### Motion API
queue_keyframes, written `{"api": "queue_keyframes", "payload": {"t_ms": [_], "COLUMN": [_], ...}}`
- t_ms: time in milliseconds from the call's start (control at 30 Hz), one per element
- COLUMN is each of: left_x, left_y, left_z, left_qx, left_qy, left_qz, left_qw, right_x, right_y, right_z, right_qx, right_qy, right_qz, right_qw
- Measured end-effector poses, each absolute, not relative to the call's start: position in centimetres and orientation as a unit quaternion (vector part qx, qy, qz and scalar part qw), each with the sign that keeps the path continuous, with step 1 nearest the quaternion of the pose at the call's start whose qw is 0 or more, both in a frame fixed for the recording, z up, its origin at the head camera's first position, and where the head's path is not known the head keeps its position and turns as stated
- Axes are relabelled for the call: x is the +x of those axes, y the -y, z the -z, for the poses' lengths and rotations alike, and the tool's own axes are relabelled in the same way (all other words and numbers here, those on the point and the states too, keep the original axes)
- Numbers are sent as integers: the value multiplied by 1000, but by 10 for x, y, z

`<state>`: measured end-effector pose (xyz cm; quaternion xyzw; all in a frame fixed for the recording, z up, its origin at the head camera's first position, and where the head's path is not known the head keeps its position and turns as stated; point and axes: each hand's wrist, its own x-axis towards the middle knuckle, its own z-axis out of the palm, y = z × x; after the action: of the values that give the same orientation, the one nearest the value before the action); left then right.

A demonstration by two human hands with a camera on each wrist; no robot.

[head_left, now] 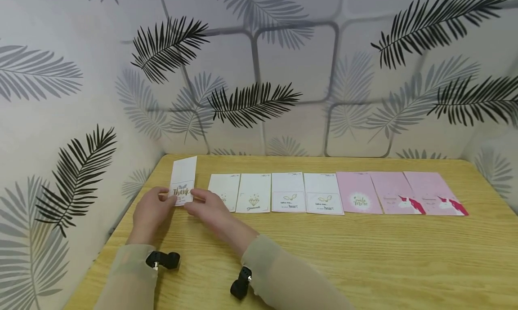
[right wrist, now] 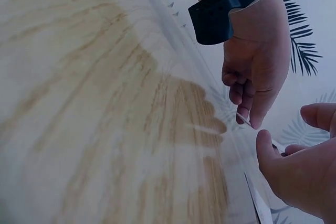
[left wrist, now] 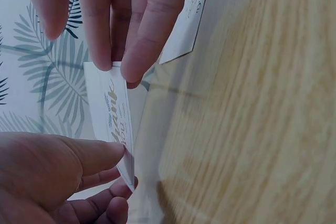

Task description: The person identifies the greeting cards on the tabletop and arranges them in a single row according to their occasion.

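A white folded card (head_left: 184, 170) with gold "Thank you" lettering is held upright at an angle above the left part of the wooden table. My left hand (head_left: 151, 213) pinches its left edge, the thumb lying on the printed front in the left wrist view. On the opposite edge, the thumb and fingers of my right hand (head_left: 212, 213) pinch the same card. Just right of the hands lies a diamond card (head_left: 254, 193), part of a row; another diamond card (head_left: 221, 184) is partly covered by my right hand.
Rightward the row continues with two winged-heart cards (head_left: 288, 191), a pink "smile more" card (head_left: 359, 193) and two pink unicorn cards (head_left: 429, 188). The wooden table (head_left: 364, 260) meets a leaf-patterned wall covering (head_left: 291, 121) at the back and left. Black cameras (head_left: 163, 259) sit on both wrists.
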<state>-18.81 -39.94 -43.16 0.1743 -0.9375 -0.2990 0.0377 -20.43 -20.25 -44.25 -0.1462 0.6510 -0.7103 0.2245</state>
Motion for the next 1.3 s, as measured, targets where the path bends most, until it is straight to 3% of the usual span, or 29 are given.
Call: {"api": "queue_keyframes", "payload": {"t_ms": [500, 1300], "left_x": [-185, -184], "left_y": [379, 380], "left_z": [430, 454], "left_qx": [199, 230], "left_qy": [919, 912], "left_qz": [327, 331], "left_qw": [93, 79], "right_x": [-201, -199], "right_y": [184, 180], "right_z": [439, 447], "right_qx": [-115, -127], "right_qy": [-702, -676], "right_qz": [674, 690], "right_qw": [200, 226]}}
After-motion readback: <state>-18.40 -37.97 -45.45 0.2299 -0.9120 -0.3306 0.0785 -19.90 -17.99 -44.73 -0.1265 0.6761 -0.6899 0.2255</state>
